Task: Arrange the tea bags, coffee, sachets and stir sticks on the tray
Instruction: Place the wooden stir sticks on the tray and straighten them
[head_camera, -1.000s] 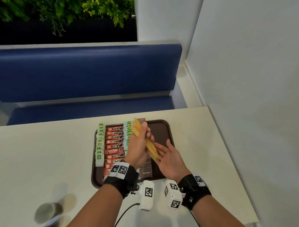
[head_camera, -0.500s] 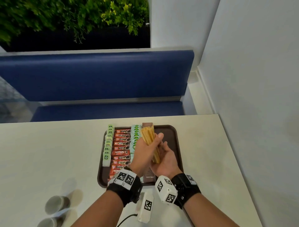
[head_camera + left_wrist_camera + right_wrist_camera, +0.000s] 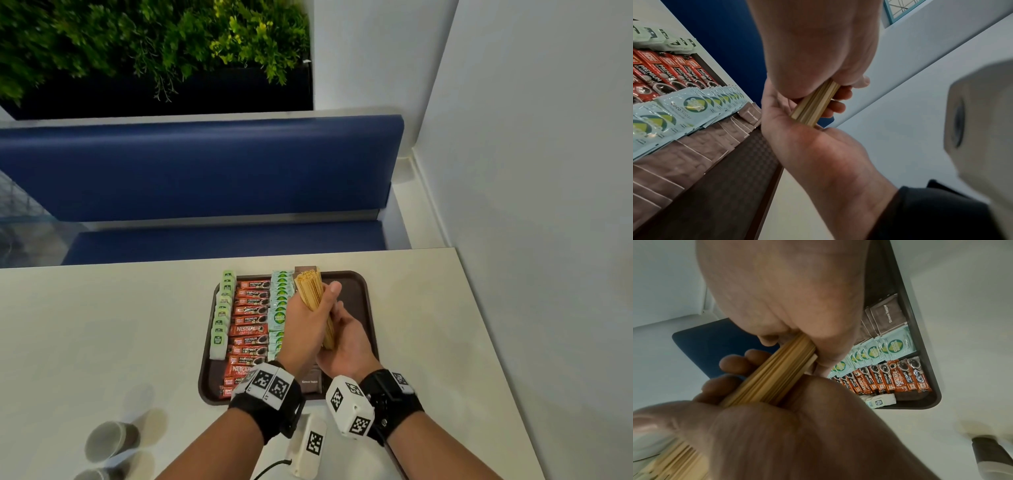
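Both hands, left hand (image 3: 308,322) & right hand (image 3: 346,346), clasp bundle of thin pale wooden stir sticks (image 3: 313,301) above dark brown plastic tray (image 3: 359,301). Squaring step; next probably: lay them in the bare right strip.

**Booth seating in a café or canteen-style eatery.**

A pale laminate table (image 3: 102,325) stood against a white wall (image 3: 531,171), faced by a blue padded bench (image 3: 191,171) with a matching seat cushion. Behind the bench back, a dark planter (image 3: 212,92) held dense green foliage (image 3: 137,37). On the table lay a brown serving tray (image 3: 363,308) lined with rows of red coffee sticks (image 3: 251,310), sugar sachets (image 3: 279,317) and green tea bags (image 3: 222,315); two paper cups (image 3: 111,440) stood near the table's edge.
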A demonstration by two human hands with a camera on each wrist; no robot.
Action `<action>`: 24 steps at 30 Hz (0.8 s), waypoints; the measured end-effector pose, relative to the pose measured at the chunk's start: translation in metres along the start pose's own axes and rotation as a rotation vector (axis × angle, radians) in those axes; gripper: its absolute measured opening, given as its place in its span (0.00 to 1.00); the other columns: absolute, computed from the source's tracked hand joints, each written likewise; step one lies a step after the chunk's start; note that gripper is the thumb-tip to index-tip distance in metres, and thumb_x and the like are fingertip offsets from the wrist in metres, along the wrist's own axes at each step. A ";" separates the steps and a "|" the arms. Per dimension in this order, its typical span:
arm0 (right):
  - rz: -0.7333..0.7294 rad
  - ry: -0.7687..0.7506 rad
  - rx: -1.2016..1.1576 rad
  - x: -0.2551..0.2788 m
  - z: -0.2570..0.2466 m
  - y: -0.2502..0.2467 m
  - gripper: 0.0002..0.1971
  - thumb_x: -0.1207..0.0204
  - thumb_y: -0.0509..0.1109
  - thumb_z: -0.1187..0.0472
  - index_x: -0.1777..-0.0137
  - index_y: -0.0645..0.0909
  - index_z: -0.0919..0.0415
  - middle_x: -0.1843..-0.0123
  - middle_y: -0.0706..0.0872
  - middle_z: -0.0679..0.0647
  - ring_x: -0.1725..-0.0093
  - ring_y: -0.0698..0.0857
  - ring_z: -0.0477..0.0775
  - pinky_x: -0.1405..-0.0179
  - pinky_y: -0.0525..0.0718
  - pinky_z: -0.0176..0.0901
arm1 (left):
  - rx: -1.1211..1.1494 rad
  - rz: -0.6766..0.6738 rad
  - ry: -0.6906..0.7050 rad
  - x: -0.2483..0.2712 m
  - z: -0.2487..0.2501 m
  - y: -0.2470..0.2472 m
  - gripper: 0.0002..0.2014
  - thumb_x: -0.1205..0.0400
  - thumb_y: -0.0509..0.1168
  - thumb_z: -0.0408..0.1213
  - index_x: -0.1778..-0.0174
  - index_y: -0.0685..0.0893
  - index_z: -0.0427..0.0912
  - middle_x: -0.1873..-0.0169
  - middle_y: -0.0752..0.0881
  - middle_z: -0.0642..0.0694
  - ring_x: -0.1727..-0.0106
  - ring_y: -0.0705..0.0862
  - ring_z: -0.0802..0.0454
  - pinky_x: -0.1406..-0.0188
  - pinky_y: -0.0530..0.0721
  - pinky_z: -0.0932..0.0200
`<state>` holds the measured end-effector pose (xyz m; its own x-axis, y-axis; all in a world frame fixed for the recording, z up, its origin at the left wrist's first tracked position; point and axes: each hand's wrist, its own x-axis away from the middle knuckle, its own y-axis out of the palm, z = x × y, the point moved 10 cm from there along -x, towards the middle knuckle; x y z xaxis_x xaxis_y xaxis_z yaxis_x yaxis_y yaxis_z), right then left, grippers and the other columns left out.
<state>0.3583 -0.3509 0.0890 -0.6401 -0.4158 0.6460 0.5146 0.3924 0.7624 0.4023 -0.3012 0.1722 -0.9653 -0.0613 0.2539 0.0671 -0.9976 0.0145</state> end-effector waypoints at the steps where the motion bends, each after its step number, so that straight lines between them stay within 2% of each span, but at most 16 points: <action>1: 0.008 -0.009 -0.003 0.000 -0.001 -0.001 0.29 0.07 0.59 0.41 0.21 0.84 0.62 0.22 0.85 0.69 0.22 0.84 0.71 0.11 0.70 0.66 | -0.018 0.008 0.000 0.000 -0.001 0.000 0.15 0.12 0.72 0.53 0.58 0.86 0.48 0.63 0.90 0.46 0.56 0.92 0.46 0.44 0.93 0.45; 3: 0.029 -0.029 0.024 0.003 -0.001 -0.004 0.28 0.07 0.59 0.42 0.29 0.90 0.64 0.28 0.89 0.69 0.28 0.89 0.71 0.16 0.75 0.67 | -0.027 0.003 -0.015 0.000 -0.006 0.003 0.18 0.12 0.72 0.54 0.64 0.83 0.48 0.69 0.87 0.46 0.62 0.90 0.46 0.49 0.92 0.45; 5: 0.025 -0.035 0.146 0.008 -0.004 -0.001 0.29 0.07 0.58 0.39 0.23 0.86 0.61 0.25 0.88 0.66 0.26 0.88 0.68 0.16 0.77 0.66 | -0.034 0.015 -0.049 -0.001 -0.010 0.003 0.22 0.11 0.71 0.55 0.65 0.80 0.44 0.73 0.81 0.46 0.68 0.84 0.49 0.57 0.88 0.49; 6: 0.021 -0.068 0.226 0.011 -0.011 0.001 0.31 0.07 0.56 0.38 0.21 0.84 0.61 0.27 0.89 0.64 0.28 0.90 0.64 0.20 0.81 0.62 | -0.033 -0.004 -0.064 -0.002 -0.011 0.003 0.22 0.10 0.70 0.55 0.63 0.80 0.43 0.74 0.79 0.47 0.70 0.82 0.50 0.60 0.86 0.51; 7: 0.019 -0.118 0.315 0.015 -0.022 0.006 0.32 0.06 0.54 0.38 0.21 0.84 0.62 0.33 0.92 0.61 0.37 0.93 0.58 0.31 0.88 0.56 | -0.024 -0.055 -0.079 -0.004 -0.011 0.004 0.21 0.10 0.69 0.54 0.62 0.81 0.43 0.74 0.79 0.49 0.72 0.80 0.52 0.63 0.83 0.54; 8: 0.035 -0.184 0.412 0.016 -0.039 0.006 0.34 0.06 0.51 0.37 0.23 0.85 0.63 0.41 0.94 0.59 0.47 0.94 0.54 0.42 0.89 0.51 | -0.018 -0.130 -0.100 -0.005 -0.010 0.007 0.19 0.09 0.68 0.52 0.59 0.82 0.42 0.74 0.79 0.51 0.73 0.79 0.53 0.67 0.80 0.57; 9: 0.053 -0.259 0.529 0.021 -0.059 0.011 0.35 0.06 0.49 0.37 0.25 0.85 0.64 0.44 0.94 0.59 0.50 0.92 0.53 0.46 0.88 0.49 | -0.024 -0.215 -0.133 -0.004 -0.011 0.010 0.17 0.08 0.67 0.50 0.56 0.84 0.41 0.73 0.79 0.52 0.73 0.78 0.55 0.69 0.78 0.59; 10: 0.077 -0.343 0.643 0.023 -0.080 0.016 0.36 0.06 0.47 0.37 0.25 0.85 0.64 0.41 0.94 0.60 0.45 0.92 0.57 0.41 0.87 0.51 | -0.043 -0.295 -0.176 -0.003 -0.011 0.012 0.14 0.08 0.67 0.48 0.53 0.85 0.41 0.72 0.80 0.52 0.74 0.77 0.56 0.71 0.77 0.61; 11: 0.094 -0.408 0.745 0.026 -0.098 0.023 0.36 0.06 0.46 0.37 0.24 0.84 0.63 0.35 0.94 0.59 0.35 0.91 0.59 0.33 0.86 0.53 | -0.086 -0.362 -0.218 -0.001 -0.013 0.013 0.12 0.07 0.67 0.46 0.51 0.84 0.42 0.71 0.79 0.52 0.74 0.76 0.56 0.72 0.76 0.61; 12: 0.107 -0.457 0.863 0.029 -0.113 0.032 0.36 0.06 0.46 0.36 0.23 0.84 0.61 0.30 0.92 0.57 0.28 0.89 0.58 0.25 0.84 0.55 | -0.159 -0.417 -0.244 -0.001 -0.015 0.013 0.11 0.07 0.68 0.45 0.51 0.83 0.42 0.71 0.79 0.52 0.75 0.75 0.56 0.73 0.77 0.62; 14: 0.109 -0.470 1.087 0.027 -0.127 0.047 0.37 0.07 0.44 0.34 0.19 0.81 0.57 0.25 0.90 0.50 0.24 0.86 0.51 0.19 0.80 0.53 | -0.347 -0.503 -0.259 -0.001 -0.021 0.012 0.11 0.08 0.70 0.45 0.50 0.81 0.42 0.70 0.80 0.51 0.74 0.77 0.56 0.73 0.79 0.62; 16: 0.057 -0.416 1.256 0.022 -0.127 0.063 0.39 0.10 0.42 0.30 0.15 0.77 0.53 0.20 0.86 0.47 0.20 0.82 0.47 0.14 0.74 0.52 | -0.503 -0.577 -0.278 -0.001 -0.028 0.013 0.15 0.10 0.72 0.49 0.44 0.82 0.39 0.67 0.82 0.48 0.72 0.79 0.55 0.70 0.81 0.60; 19: -0.006 -0.296 1.426 0.014 -0.111 0.075 0.44 0.14 0.39 0.24 0.08 0.66 0.50 0.12 0.76 0.45 0.12 0.72 0.48 0.09 0.63 0.53 | -0.628 -0.638 -0.297 0.001 -0.031 0.017 0.22 0.12 0.74 0.50 0.34 0.83 0.36 0.62 0.84 0.45 0.70 0.80 0.54 0.70 0.82 0.62; 22: -0.062 -0.183 1.532 0.005 -0.088 0.070 0.49 0.20 0.38 0.17 0.05 0.56 0.43 0.08 0.68 0.42 0.07 0.62 0.51 0.05 0.50 0.62 | -0.708 -0.656 -0.280 0.001 -0.027 0.022 0.22 0.12 0.75 0.50 0.35 0.83 0.34 0.64 0.84 0.46 0.72 0.80 0.55 0.71 0.83 0.65; 24: -0.065 -0.149 1.555 0.000 -0.078 0.061 0.46 0.20 0.37 0.17 0.05 0.52 0.38 0.07 0.64 0.39 0.06 0.58 0.52 0.06 0.46 0.67 | -0.758 -0.671 -0.287 0.002 -0.027 0.022 0.22 0.12 0.74 0.51 0.35 0.83 0.35 0.63 0.84 0.46 0.71 0.81 0.55 0.70 0.84 0.64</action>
<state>0.4345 -0.3907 0.1384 -0.7341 -0.4203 0.5333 -0.5278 0.8473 -0.0587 0.3951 -0.3241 0.1464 -0.6433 0.4214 0.6392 -0.7303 -0.5886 -0.3469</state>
